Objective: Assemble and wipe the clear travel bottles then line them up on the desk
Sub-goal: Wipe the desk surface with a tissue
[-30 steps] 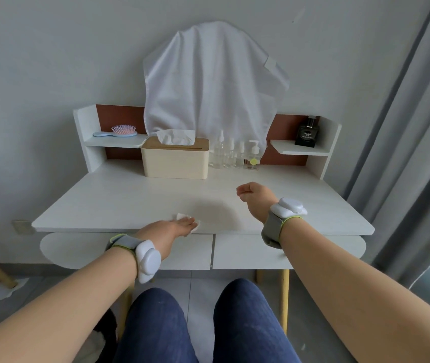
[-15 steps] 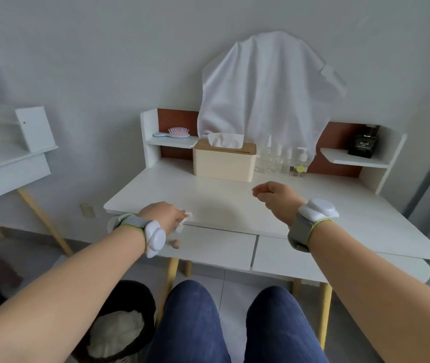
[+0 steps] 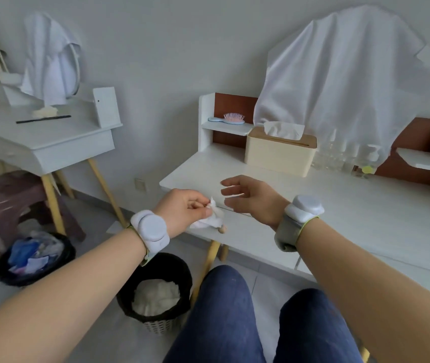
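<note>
Left grip (image 3: 182, 209) pinches crumpled tissue (image 3: 210, 220); right grip (image 3: 250, 199) spread, above desk (image 3: 339, 205).

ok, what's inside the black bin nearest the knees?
The black bin holds a pile of crumpled white tissue, filling the visible opening. Anything beneath that pile is covered.
</note>
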